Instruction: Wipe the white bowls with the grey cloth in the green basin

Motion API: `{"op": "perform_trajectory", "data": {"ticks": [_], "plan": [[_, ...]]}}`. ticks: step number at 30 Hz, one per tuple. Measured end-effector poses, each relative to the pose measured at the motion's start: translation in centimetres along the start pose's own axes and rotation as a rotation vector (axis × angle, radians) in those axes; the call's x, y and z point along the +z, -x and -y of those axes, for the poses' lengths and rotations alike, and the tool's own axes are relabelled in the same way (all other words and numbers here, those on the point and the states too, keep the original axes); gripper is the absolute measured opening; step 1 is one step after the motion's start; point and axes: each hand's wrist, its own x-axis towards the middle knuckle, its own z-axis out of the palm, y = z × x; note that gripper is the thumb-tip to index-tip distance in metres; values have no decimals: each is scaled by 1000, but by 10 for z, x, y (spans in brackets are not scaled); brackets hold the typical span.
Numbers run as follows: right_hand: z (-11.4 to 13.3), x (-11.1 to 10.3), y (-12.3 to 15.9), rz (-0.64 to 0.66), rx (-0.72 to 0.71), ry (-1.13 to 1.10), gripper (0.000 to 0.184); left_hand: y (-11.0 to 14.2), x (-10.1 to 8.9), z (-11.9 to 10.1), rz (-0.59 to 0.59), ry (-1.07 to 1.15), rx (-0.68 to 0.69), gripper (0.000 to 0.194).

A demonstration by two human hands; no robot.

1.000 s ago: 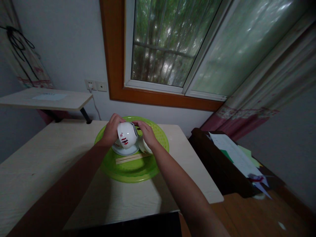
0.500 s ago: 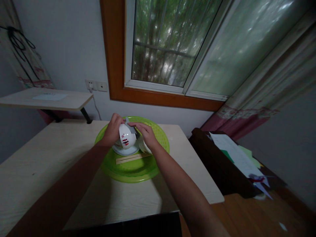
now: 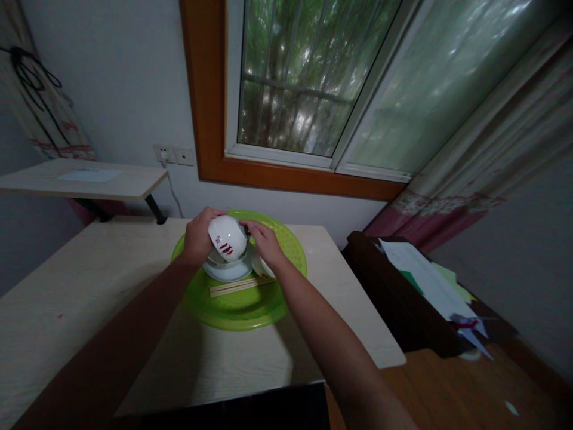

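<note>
My left hand (image 3: 199, 236) grips a white bowl (image 3: 229, 240) with red and black marks on its outside. The bowl is tilted, its mouth turned away to the right. At that mouth is my right hand (image 3: 263, 239), fingers bent in over the rim; the grey cloth seen under them earlier is now almost wholly hidden by the bowl. Below the held bowl another bowl (image 3: 219, 259) stands on a white saucer (image 3: 228, 273). A pale cup or bowl (image 3: 260, 264) is partly covered by my right wrist. Several wooden chopsticks (image 3: 239, 287) lie in front, on a green round tray (image 3: 237, 319).
The tray rests on a light wooden table (image 3: 102, 286). A raised shelf (image 3: 85, 179) with a paper on it stands at the back left. Beyond are a wall socket (image 3: 173, 155) and a window. A dark cabinet (image 3: 385, 292) with papers is at the right.
The held bowl has turned, its outside now facing me more and its mouth tilted away. The grey cloth has gone from sight behind it. My right fingers have moved slightly right.
</note>
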Motion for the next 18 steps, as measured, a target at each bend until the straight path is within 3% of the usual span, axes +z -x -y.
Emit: {"op": "perform_trajectory", "data": {"ticks": [9,13,18], "plan": [[23,-4,9,78,-98,-121,44,-3,-6,0,-189,127,-66,14],[28,-4,9,88,-102,-185,49,-4,-3,3,-204,189,-63,19],[26,-1,8,123,-131,-181,48,-4,-1,5,-141,188,-31,20]]}}
